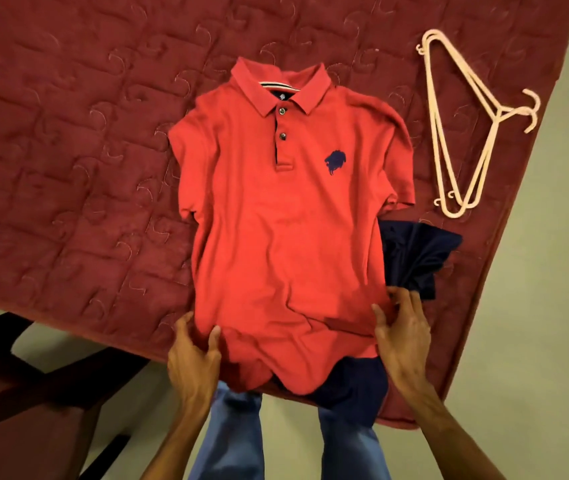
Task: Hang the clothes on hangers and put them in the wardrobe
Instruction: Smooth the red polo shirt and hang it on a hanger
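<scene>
Left hand: you are pinching the red polo shirt at its near-left hem.
Right hand: you are pressing straight fingers on the near-right hem (released, no grasp).
Location: it is lying flat on the mattress, left of the hangers.

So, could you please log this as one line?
red polo shirt flat on mattress; left hand grips hem; right hand touches hem; pink hangers unused

You have one red polo shirt with two buttons, one dark navy garment, and a stack of pale hangers, at least two, exact count unclear. There is one quilted mattress. Two hands show: your left hand and right hand.
</scene>
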